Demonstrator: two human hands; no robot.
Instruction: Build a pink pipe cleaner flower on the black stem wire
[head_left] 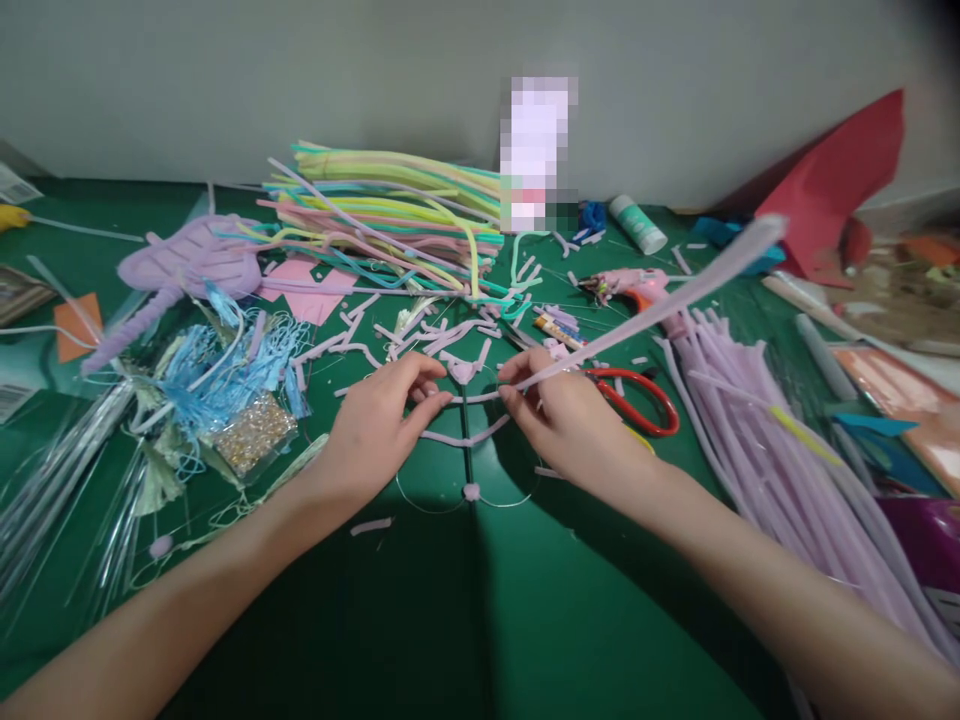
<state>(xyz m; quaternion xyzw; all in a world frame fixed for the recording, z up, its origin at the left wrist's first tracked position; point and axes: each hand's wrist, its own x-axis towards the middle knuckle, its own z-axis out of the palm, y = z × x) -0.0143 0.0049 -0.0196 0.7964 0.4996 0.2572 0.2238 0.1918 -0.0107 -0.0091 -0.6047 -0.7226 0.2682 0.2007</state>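
Observation:
A long lilac pipe cleaner (645, 316) is pinched between both my hands. My left hand (379, 425) grips its near end, thumb against fingers. A short way to the right, my right hand (566, 415) pinches it too, and the free length slants up and to the right. Just below lies a curved lilac pipe cleaner piece (469, 442) on the table. Farther down, a small lilac ball (471, 492) sits on a thin looped wire. A small lilac heart-like piece (463, 370) lies just beyond the fingers.
Red-handled scissors (656, 405) and a pink glue gun (637, 285) lie right of centre. Lilac pipe cleaners (772, 450) fill the right side, coloured ones (390, 200) the back. Blue tassels (225, 350) and a bead packet (255, 432) are at left on the green table (360, 620).

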